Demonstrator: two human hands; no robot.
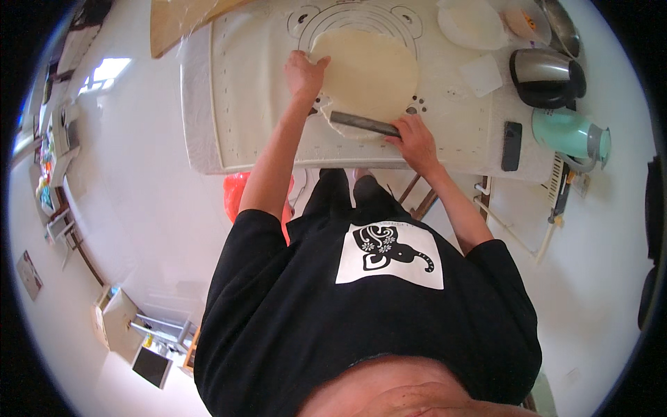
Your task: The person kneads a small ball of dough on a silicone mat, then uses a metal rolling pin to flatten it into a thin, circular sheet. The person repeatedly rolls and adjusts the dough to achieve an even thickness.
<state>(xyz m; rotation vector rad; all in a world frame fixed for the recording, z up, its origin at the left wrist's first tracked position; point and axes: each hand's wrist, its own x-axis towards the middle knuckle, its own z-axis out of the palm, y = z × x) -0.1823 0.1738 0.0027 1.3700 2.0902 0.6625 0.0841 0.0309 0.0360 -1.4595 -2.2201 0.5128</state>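
A large, rolled-out sheet of pale dough [367, 70] lies on a white baking mat [260, 104] printed with a bear outline and measuring marks. At the sheet's left edge rests my left hand [306, 73], thumb spread from the fingers and over the dough's rim. Its fingertips are partly hidden. My right hand [417, 140] grips one end of a dark rolling pin [362, 123], which slants across the near part of the dough. The near dough edge looks ragged and shows on both sides of the pin.
Along the table's right side are a black phone [511, 146], a mint-green thermos jug [565, 133], a steel-and-black kettle [544, 75], a white square piece [482, 75] and a pale bowl [469, 23]. A wooden board [182, 21] juts in at upper left. A red plastic bag [234, 193] hangs below.
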